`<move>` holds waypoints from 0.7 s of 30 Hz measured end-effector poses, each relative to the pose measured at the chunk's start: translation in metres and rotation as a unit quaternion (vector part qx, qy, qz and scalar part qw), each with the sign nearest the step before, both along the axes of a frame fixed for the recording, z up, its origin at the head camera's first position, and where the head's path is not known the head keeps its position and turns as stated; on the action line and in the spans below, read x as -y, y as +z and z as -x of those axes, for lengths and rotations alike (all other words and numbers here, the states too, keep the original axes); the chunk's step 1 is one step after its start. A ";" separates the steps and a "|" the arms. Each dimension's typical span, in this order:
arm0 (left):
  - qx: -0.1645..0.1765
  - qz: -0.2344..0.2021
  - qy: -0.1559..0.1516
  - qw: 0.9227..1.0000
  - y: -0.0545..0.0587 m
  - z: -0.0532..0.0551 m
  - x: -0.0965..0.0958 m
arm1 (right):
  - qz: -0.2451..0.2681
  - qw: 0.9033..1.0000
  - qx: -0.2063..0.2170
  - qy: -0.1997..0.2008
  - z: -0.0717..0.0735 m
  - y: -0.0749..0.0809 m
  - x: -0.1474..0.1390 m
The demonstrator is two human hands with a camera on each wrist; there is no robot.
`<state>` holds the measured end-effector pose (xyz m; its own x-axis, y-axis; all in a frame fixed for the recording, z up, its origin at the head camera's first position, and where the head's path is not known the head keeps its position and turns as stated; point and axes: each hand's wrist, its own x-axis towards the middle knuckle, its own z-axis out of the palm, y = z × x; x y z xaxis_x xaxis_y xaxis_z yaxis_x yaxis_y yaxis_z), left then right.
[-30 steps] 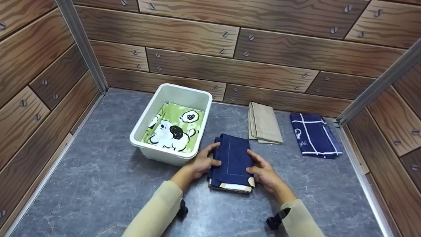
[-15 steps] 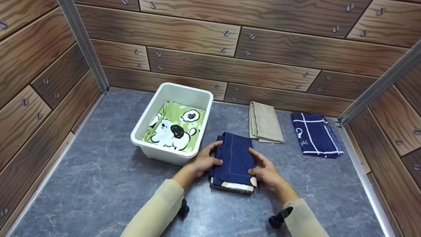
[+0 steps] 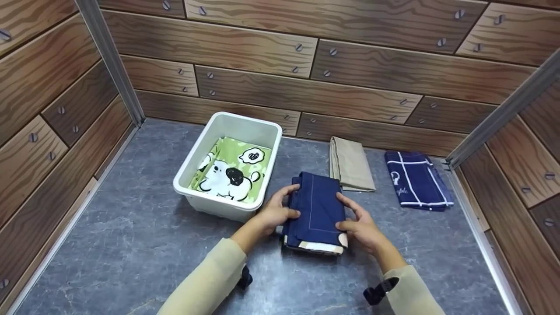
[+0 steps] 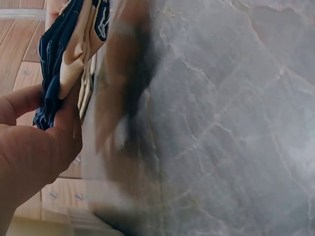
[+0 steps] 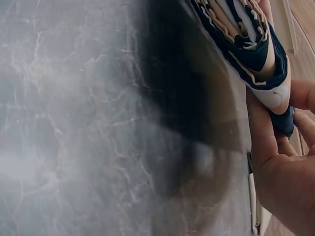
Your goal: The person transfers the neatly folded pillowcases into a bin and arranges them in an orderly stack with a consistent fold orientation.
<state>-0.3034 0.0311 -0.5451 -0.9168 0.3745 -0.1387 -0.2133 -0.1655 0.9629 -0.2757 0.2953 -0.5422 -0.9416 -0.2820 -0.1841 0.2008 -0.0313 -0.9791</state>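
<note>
A folded navy cloth (image 3: 319,208) with cream and white print at its near edge is held between my two hands. My left hand (image 3: 276,211) pinches its left side, thumb on top and fingers beneath. On the opposite side my right hand (image 3: 363,226) pinches it the same way. Both wrist views show the cloth's stacked folds (image 4: 74,54) gripped by thumb and fingers, a little above the grey surface (image 5: 74,123). Left of my hands stands a white plastic bin (image 3: 186,192). Inside lies a folded green cloth (image 3: 232,175) with a cartoon dog print.
A folded beige cloth (image 3: 353,164) lies just behind the navy bundle. Further right is a folded navy cloth with white lines (image 3: 418,179). Wood-print walls (image 3: 262,83) with metal corner posts (image 3: 111,61) enclose the surface at the back and both sides.
Both hands and the navy cloth have shifted slightly right and away from me, and the cloth appears raised a little. The bin and the other cloths stay put.
</note>
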 end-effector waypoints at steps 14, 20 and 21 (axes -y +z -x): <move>-0.027 -0.011 0.003 1.000 0.029 -0.006 0.004 | 0.010 1.000 -0.011 0.012 0.000 0.022 0.000; -0.038 -0.008 0.013 0.999 0.045 -0.012 0.004 | 0.007 1.000 -0.017 0.012 0.001 0.031 0.001; -0.040 -0.006 0.015 0.999 0.048 -0.013 0.004 | 0.006 1.000 -0.019 0.011 0.001 0.032 0.002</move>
<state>-0.2908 0.0272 -0.4973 -0.9353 0.3485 -0.0604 -0.1306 -0.1815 0.9747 -0.2772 0.2936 -0.5098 -0.9413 -0.3047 -0.1453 0.1650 -0.0396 -0.9855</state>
